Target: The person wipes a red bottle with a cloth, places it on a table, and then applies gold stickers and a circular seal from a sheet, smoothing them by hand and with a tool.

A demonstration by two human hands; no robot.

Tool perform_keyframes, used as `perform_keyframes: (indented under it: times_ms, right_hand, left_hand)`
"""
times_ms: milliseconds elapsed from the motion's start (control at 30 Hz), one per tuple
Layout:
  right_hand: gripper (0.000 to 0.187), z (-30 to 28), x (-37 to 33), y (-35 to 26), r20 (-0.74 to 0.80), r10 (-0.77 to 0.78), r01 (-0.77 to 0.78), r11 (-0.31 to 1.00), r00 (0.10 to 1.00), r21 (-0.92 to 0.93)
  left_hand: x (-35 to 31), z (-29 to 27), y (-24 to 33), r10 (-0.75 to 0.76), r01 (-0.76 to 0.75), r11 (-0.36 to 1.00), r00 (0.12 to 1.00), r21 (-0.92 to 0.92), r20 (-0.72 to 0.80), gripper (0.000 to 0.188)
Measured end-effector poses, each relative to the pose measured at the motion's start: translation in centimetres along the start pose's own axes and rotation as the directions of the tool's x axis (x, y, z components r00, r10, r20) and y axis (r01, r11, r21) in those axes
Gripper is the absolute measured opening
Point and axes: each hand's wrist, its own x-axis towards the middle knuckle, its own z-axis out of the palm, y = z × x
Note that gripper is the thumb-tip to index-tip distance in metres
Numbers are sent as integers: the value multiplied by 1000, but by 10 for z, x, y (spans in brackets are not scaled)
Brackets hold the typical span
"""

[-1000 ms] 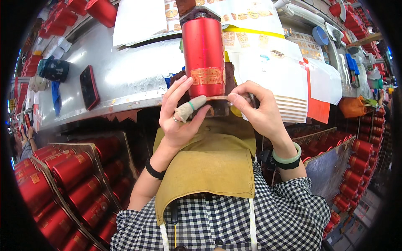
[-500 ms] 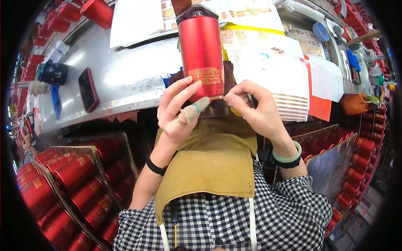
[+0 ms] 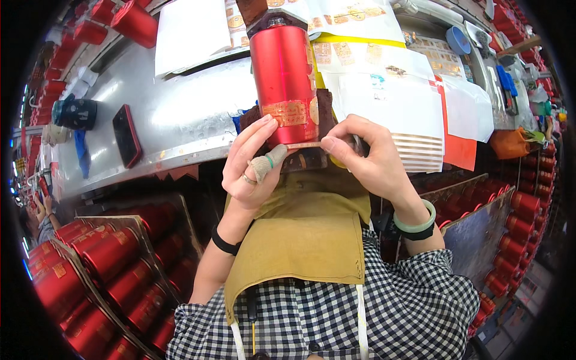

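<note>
A shiny red metal canister (image 3: 282,72) lies lengthwise before me, its near end toward my body. Gold decals (image 3: 285,113) mark its side near that end. My left hand (image 3: 253,162) is closed on the canister's near left part, fingertips against the side. A knitted cover wraps one digit, which sits at the left end of a thin gold strip (image 3: 305,145). That strip runs across the canister's near edge. My right hand (image 3: 367,147) pinches its right end between thumb and fingertips. The canister's underside is hidden.
White sheets (image 3: 384,108) and gold decal sheets lie right of the canister on the metal table (image 3: 180,102). A phone (image 3: 126,137) and a dark jar (image 3: 78,113) stand left. Racks of red canisters (image 3: 114,252) flank me. Another person's hands (image 3: 43,207) show far left.
The canister has turned slightly leftward, bringing another gold decal into view on its right side. My left hand has shifted slightly left and down, and more of the strip shows between my hands.
</note>
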Motion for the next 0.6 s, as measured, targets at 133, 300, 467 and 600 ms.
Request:
perform_keyframes:
  times_ms: [133, 300, 467, 600]
  right_hand:
    - [20, 0, 2, 10, 5, 11, -11, 1000, 1000, 7]
    - [19, 1, 5, 10, 9, 41, -41, 998, 999, 36]
    - [18, 2, 6, 9, 5, 10, -10, 1000, 1000, 7]
    - [19, -2, 5, 6, -5, -7, 7, 1000, 1000, 2]
  left_hand:
    - [2, -3, 2, 93, -96, 994, 993, 48, 69, 29]
    - [0, -3, 4, 46, -47, 999, 993, 3, 107, 41]
    - [-28, 5, 4, -432, 380, 842, 900, -384, -58, 28]
    - [-24, -5, -3, -36, 35, 998, 999, 59, 15, 27]
